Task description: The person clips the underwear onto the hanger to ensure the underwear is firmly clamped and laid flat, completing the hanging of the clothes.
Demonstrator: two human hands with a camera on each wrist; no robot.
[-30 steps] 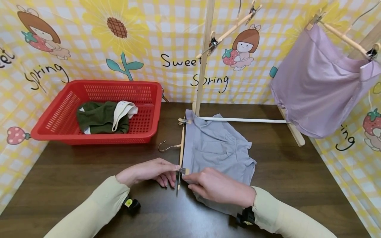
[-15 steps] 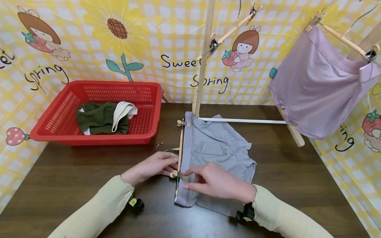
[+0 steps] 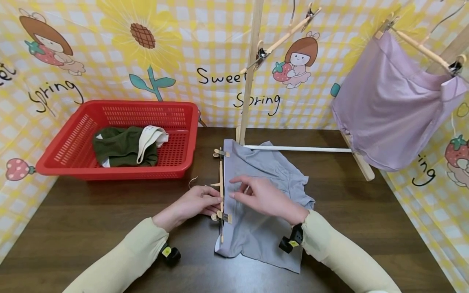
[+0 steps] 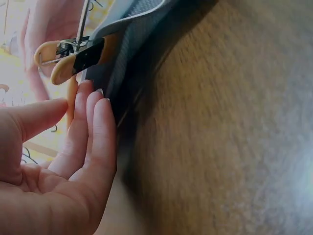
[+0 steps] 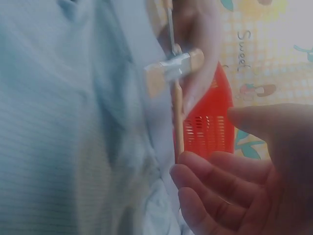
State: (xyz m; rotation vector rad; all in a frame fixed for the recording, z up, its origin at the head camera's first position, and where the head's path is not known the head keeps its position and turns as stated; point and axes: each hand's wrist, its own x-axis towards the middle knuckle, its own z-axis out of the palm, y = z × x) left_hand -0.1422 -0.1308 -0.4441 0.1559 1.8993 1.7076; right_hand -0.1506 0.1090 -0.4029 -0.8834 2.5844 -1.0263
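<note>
Grey shorts (image 3: 278, 236) lie on the table, their waistband along a wooden hanger (image 3: 221, 175). Two clips, an upper one (image 3: 222, 153) and a lower one (image 3: 222, 217), sit over the waistband. My left hand (image 3: 194, 205) pinches the hanger bar just above the lower clip; in the left wrist view its thumb and fingers (image 4: 101, 132) meet at the bar. Over the shorts hovers my right hand (image 3: 265, 197), thumb and index finger apart, holding nothing. The right wrist view shows its relaxed fingers (image 5: 220, 191) near the bar.
A red basket (image 3: 128, 171) with dark green and white cloth stands at the left. Behind the shorts rises a wooden rack post (image 3: 249, 93) with a white bottom rod (image 3: 304, 149). Lilac shorts (image 3: 395, 106) hang at the right; another clip hanger (image 3: 289, 34) hangs beside the post.
My left hand has gone from the lower clip to the bar above it. My right hand has left that clip and moved up over the shorts. The waistband's near end now extends past the clip.
</note>
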